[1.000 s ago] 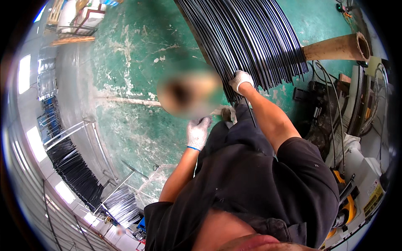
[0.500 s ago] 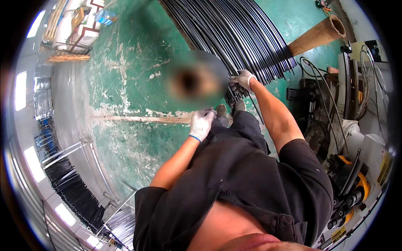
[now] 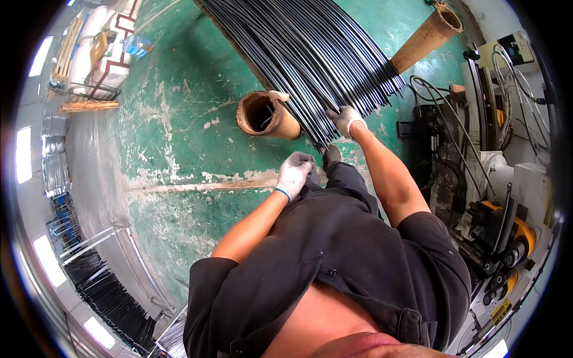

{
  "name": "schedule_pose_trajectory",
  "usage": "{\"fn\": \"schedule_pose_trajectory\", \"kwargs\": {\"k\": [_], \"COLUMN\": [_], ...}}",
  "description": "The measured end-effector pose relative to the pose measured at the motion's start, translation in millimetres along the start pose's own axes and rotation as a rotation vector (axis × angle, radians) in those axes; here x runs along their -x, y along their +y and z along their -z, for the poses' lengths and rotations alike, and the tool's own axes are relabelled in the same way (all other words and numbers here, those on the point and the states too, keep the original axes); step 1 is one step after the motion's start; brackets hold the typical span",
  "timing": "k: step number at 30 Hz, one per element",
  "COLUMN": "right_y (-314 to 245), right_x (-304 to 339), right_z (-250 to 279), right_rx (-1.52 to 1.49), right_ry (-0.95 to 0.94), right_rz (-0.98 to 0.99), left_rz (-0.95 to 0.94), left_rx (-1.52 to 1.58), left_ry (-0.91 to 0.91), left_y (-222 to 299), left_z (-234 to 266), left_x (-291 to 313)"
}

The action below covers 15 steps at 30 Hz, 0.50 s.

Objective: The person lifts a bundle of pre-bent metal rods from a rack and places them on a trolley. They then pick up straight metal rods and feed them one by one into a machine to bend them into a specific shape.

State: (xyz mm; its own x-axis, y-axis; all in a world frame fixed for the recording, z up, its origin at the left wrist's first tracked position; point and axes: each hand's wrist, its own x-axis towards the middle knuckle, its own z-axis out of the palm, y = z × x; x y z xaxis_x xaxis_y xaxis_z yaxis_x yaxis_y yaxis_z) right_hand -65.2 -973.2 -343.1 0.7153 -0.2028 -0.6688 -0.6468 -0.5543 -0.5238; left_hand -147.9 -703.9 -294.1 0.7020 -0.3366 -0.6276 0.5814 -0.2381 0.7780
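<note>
A wide row of long black rods runs from the top of the view toward my feet. My right hand, in a white knit glove, is at the near ends of these rods. Its fingers are bent around a rod there, though the rods beneath partly hide the grip. My left hand, in a glove with a grey palm and a blue cuff edge, hangs in front of my left thigh. Its fingers are curled in, and no object shows in them.
Two brown tubes, one left of the rods and one at their right, support or flank the row. Machinery with cables stands at the right. A rack of dark rods is at the lower left. The green floor is worn.
The rod end that stuck out below my right hand no longer shows. My right hand stays at the rod ends. My left fingers have curled in more. The view has shifted slightly.
</note>
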Motion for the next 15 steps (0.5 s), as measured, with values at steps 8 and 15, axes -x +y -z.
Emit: {"fn": "schedule_pose_trajectory", "kwargs": {"k": [8, 15], "right_y": [144.4, 280.8], "right_x": [218.4, 497.8], "right_z": [-24.3, -92.9], "right_rx": [0.183, 0.295], "right_ry": [0.092, 0.276], "right_rz": [-0.184, -0.668], "left_rz": [0.184, 0.368], "left_rx": [0.489, 0.979], "left_ry": [-0.195, -0.158], "left_y": [7.1, 24.7], "left_z": [-14.2, -58.0], "left_x": [-90.0, -136.7]}}
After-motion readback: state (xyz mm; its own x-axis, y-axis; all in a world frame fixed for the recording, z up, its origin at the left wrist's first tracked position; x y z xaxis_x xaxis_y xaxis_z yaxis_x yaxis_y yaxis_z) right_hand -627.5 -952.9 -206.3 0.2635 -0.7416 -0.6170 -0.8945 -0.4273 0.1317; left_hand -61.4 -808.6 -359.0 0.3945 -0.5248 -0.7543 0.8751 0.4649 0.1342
